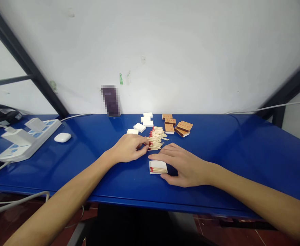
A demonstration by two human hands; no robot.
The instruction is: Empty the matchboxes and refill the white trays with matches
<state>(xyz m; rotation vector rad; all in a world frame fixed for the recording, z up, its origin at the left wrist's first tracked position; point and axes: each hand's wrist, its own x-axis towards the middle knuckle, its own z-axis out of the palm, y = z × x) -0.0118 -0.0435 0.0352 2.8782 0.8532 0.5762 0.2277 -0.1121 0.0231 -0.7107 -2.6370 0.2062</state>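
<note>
A loose pile of red-headed matches [157, 138] lies on the blue table. My left hand [130, 147] is at the pile's left edge, thumb and forefinger pinched at the red match heads; how many they grip is too small to tell. Nearer me sits a white matchbox tray [158, 164] with several matches lying along its front side, heads to the left. My right hand [182, 164] spans this tray, with the thumb by its near edge and the fingers along its far edge, partly covering its right end.
Several white trays [148, 123] lie behind my left hand. Orange matchbox sleeves [169, 128] are grouped behind the pile on the right. A power strip [29, 140] with plugs and a white earbud case [62, 137] sit at left. A pixelated dark object [111, 100] leans against the wall.
</note>
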